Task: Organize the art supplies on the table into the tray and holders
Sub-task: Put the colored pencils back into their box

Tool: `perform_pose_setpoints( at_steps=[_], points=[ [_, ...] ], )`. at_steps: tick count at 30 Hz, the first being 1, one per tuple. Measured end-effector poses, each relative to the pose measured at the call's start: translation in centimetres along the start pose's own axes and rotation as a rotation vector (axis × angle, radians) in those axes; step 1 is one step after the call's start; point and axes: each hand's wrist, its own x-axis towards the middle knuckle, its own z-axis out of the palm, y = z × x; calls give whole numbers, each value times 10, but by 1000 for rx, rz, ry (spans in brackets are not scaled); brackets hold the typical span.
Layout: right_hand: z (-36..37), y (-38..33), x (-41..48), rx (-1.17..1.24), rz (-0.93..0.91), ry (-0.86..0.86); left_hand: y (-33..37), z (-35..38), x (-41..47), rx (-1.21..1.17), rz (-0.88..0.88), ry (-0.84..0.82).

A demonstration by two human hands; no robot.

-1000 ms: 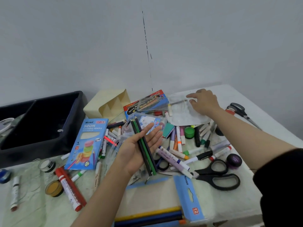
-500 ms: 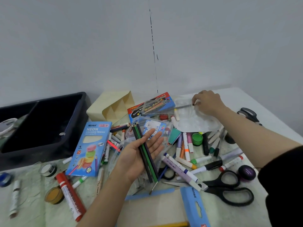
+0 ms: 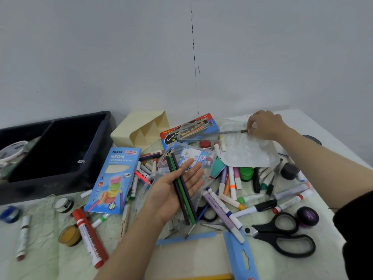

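**Blues, blacks and a scatter of brights**

The tray [image 3: 50, 185] is black and the compartmented holder [image 3: 141, 128] is cream. The Ninso pencil box [image 3: 113, 178] is sky blue with white lettering and a stack of pink, yellow-green and orange macarons. Three coloured pencils [image 3: 181, 190] are black, green and dark purple. The watercolour box [image 3: 189, 132] is red and blue, with yellow script on a black panel. The fat marker [image 3: 88, 235] is red with a white label. The large scissors [image 3: 282, 237] have black handles. One paint pot [image 3: 69, 235] is ochre, a second pot [image 3: 10, 213] blue, a third pot [image 3: 307, 217] purple, and a small tub [image 3: 246, 173] bright green. The palette [image 3: 250, 152] is translucent white. The thin stick [image 3: 228, 133] is grey with a dark end. The table [image 3: 44, 259] is pale with faint green marbling.
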Motion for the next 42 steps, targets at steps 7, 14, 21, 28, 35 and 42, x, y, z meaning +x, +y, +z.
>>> perform_pose_setpoints(
  at_steps=[7,14,21,28,35,42],
  points=[
    [-8,10,-16,655,51,160,-1,3,-1,10,-1,4],
    [-37,-4,-44,1152,21,645,-2,7,-4,31,6,2],
    [-63,-36,-90,1117,-36,802,-5,15,-12,66,-1,-47],
    [-47,-79,-132,1105,-202,83,-19,23,-25,289,-86,-163],
    [-36,-95,-155,1093,-288,-7,-31,20,-47,493,-179,-387],
    [-34,-95,-169,1117,-291,-100,-32,10,-57,545,-112,-450]
  ],
)
